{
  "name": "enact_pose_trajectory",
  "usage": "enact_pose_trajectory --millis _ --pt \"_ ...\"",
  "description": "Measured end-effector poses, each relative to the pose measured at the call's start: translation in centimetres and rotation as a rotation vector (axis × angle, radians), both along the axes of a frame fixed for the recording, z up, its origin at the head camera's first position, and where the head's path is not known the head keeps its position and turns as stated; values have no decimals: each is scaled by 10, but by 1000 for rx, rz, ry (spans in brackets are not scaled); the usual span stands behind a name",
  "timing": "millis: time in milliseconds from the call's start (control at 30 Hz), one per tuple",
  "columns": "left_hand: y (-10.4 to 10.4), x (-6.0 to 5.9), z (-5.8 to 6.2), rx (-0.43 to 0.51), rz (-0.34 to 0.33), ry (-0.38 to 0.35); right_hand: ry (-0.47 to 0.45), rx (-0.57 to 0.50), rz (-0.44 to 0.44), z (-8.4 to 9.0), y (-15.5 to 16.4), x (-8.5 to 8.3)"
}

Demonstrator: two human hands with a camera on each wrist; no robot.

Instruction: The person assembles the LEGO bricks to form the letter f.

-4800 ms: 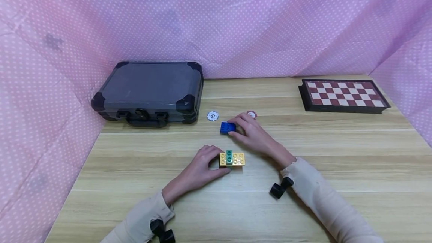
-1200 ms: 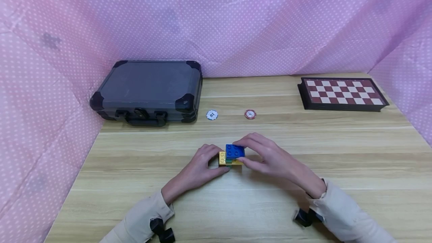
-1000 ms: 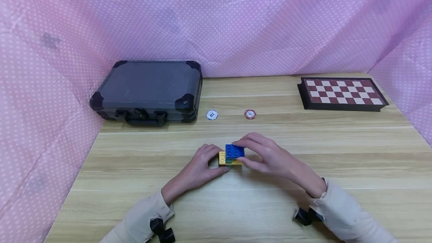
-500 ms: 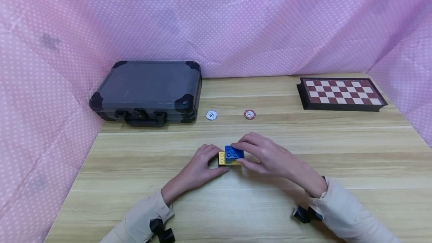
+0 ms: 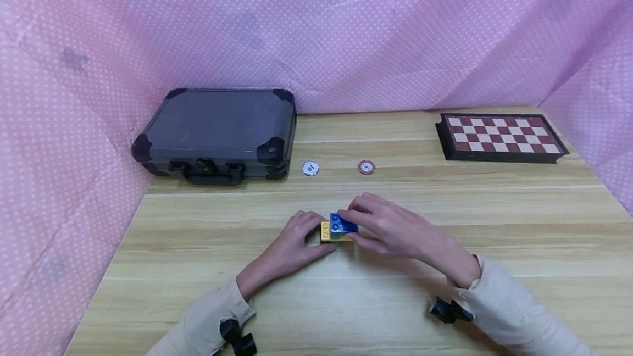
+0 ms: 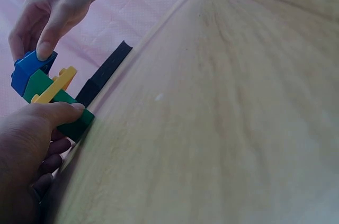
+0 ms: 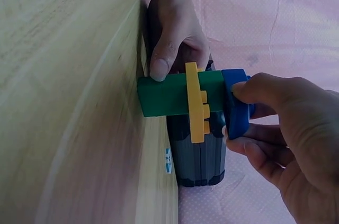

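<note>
**Two hands on one brick stack, blue piece going on top**

Two hands working mid-bench on a small stack of plastic studded bricks. Left hand [image 5: 292,246] clasped round the base: thumb on the green bottom block [image 7: 169,96], fingers against the end of the flat yellow plate [image 5: 325,229]. Right hand [image 5: 390,227] pinching the blue square brick [image 5: 341,224] from above, fingertip [image 6: 45,49] pressed on its top edge. Stack resting on the pale wooden bench [image 5: 346,301], near the front, well apart from everything else.

Step in hand, by judgement: seating the blue brick on the stack. Next move probably a firm, straight downward press while the left hand braces the base; studs to be lined up first, otherwise a skewed fit or a tipped stack.

Seen only from the wrist views: the layering — green block, thin yellow plate, a second green piece, blue brick at the far end. Head view hiding most of the green. Whether the blue brick is fully seated: cannot tell from any view.

Seen only from the head view: dark grey hard case [image 5: 217,131] at back left, white poker chip [image 5: 310,168] and red poker chip [image 5: 366,167] behind the hands, red-and-white chequered board [image 5: 501,136] at back right, pink dotted cloth [image 5: 346,32] all round.
</note>
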State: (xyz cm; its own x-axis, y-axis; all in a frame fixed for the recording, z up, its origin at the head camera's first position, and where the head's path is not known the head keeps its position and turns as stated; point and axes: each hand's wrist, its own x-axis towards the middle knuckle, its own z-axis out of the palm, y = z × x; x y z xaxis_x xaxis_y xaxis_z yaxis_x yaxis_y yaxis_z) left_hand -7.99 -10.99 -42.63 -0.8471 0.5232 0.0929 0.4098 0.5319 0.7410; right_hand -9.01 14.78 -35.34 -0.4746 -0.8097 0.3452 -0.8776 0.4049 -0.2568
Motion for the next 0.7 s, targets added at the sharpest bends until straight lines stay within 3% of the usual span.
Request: enact_pose_trajectory --millis 233,433,700 --pt "-1 0 2 2 5 -23 16 -16 -29 -2 -2 1" --pt "0 0 0 -11 -3 -22 -42 -44 -54 -15 1 4" --pt "-1 0 1 -19 15 -42 -331 -124 -143 -27 15 4"
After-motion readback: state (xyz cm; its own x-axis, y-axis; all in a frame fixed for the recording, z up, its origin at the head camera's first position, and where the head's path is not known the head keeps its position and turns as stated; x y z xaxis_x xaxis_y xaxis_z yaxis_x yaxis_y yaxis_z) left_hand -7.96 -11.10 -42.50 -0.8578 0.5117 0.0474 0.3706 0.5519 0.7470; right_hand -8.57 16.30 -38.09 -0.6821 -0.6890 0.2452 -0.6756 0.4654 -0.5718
